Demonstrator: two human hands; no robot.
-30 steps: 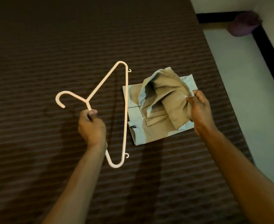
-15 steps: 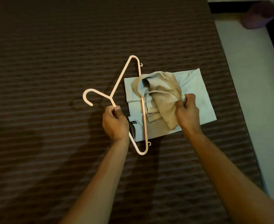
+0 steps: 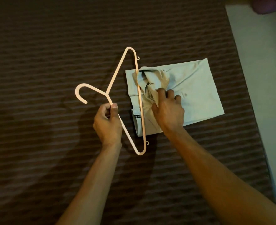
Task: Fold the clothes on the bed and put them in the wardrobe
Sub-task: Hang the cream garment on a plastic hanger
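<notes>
A pale folded shirt [image 3: 197,88] lies on the dark striped bed [image 3: 52,46], right of centre, its collar rumpled at the left end. My right hand [image 3: 168,109] lies on the collar area with fingers curled into the bunched cloth. My left hand [image 3: 108,122] grips one sloping arm of a pale plastic hanger [image 3: 117,73], just below its neck. The hanger's long bar lies across the shirt's left edge, and its hook points left.
The bed's right edge runs down the right side, with pale floor [image 3: 264,78] beyond it. A dark purple object [image 3: 269,4] sits at the top right corner, partly cut off.
The lifted top layer of the shirt has come down and now lies flatter. My right hand moved down onto the collar. The hanger came right over the shirt's edge.
</notes>
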